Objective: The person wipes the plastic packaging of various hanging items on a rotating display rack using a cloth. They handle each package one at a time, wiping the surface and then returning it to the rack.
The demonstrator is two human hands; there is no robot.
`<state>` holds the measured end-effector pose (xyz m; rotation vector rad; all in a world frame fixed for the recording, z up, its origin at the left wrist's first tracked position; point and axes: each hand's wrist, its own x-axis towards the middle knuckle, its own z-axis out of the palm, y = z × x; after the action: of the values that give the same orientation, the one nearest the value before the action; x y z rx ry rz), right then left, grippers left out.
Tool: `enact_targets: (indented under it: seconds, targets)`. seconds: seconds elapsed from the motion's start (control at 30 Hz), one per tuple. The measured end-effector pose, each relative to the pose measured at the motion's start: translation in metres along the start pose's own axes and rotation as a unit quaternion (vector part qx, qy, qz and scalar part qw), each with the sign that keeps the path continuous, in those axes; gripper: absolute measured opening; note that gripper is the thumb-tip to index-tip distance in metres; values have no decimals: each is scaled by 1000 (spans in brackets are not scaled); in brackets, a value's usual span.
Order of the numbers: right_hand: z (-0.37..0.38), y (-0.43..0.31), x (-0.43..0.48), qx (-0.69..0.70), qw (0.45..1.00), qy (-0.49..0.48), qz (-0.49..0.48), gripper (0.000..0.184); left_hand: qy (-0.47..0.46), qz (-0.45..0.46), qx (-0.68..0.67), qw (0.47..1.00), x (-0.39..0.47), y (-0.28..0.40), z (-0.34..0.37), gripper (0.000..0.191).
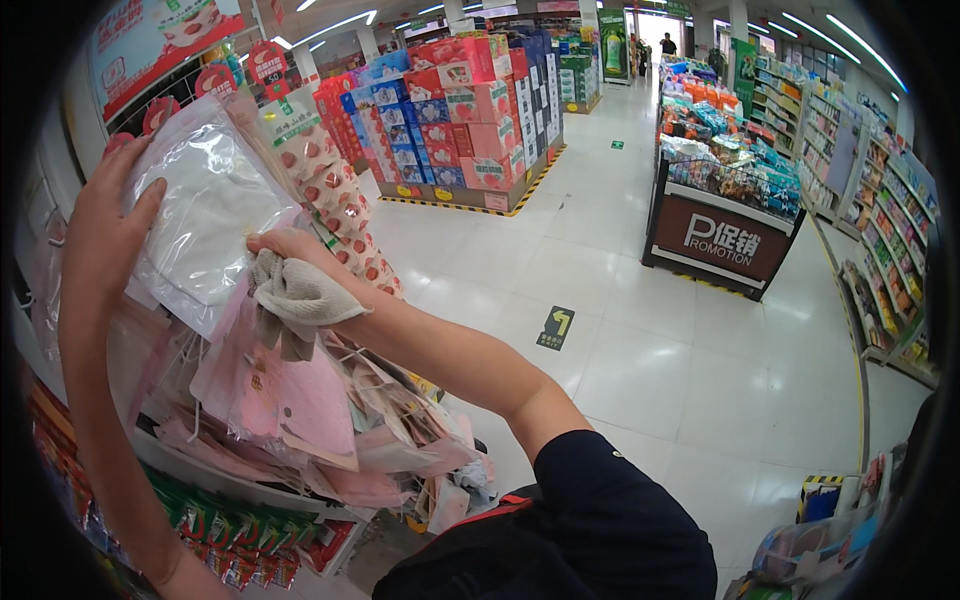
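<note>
A clear plastic packet (202, 202) with a flat white item inside is held up at the left of the view. My left hand (112, 217) grips its left side, with the thumb across the front. At the packet's lower right edge, my right hand (289, 246) pinches the plastic with its thumb. A crumpled grey cloth (304, 292) hangs from that same hand, over the wrist; its fingers are mostly hidden. Just below hang pink packets (311, 416) in clear plastic, close to wire display hooks (196, 416).
Green snack bags (217, 525) hang low on the left rack. A tall strawberry-patterned display (330, 180) stands just beyond my right hand. Further off are stacked gift cartons (457, 120) and a promotion bin (720, 225) of packaged goods. Shelving (892, 247) lines the right. A person (667, 45) stands far away.
</note>
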<state>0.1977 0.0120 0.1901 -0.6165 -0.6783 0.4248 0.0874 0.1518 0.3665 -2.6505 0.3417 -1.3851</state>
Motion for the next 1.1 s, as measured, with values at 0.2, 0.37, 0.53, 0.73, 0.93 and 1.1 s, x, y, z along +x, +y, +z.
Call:
enact_targets:
  seconds: [0.2, 0.37, 0.53, 0.73, 0.93, 1.1]
  targets:
    - [3, 2, -22, 9, 1000, -6, 5, 23, 112, 121, 258, 952, -19, 41, -11, 40]
    - [-3, -2, -32, -18, 999, -42, -19, 37, 239, 95, -12, 966, -91, 30, -56, 26]
    - [-9, -6, -31, 97, 992, -70, 32, 25, 449, -88, -115, 882, -131, -71, -81, 31]
    - [-2, 27, -75, 181, 983, -15, 32, 29, 239, -360, -321, 843, -162, -104, -59, 68]
    - [4, 61, -133, 206, 974, 33, 86, 31, 180, -407, -378, 812, -163, -89, -47, 57]
    - [3, 65, -158, 186, 976, 56, 103, 28, 312, -328, -471, 757, -150, -83, -43, 38]
